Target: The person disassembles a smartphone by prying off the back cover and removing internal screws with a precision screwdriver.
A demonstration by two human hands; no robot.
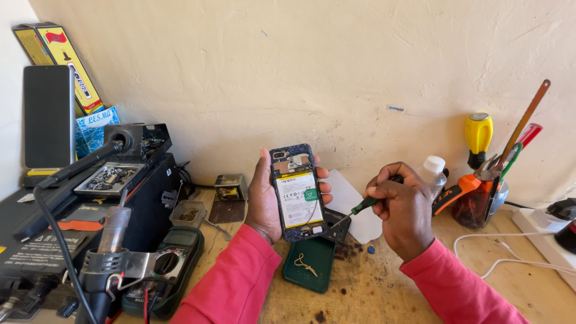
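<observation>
My left hand [267,195] grips the opened phone [296,191] upright above the surface [384,294], right hand [401,207] pinches a screwdriver [355,211] w/ tip at its lower edge; I'm on the screws, next needs steady tip seating.

Tall yellow box [60,63] at ten o'clock against wall; dark blank phone screen [48,117] before it; blue-white packet [96,129] beside.

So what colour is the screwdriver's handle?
Green and black screwdriver, held in the right hand; head view.
</observation>
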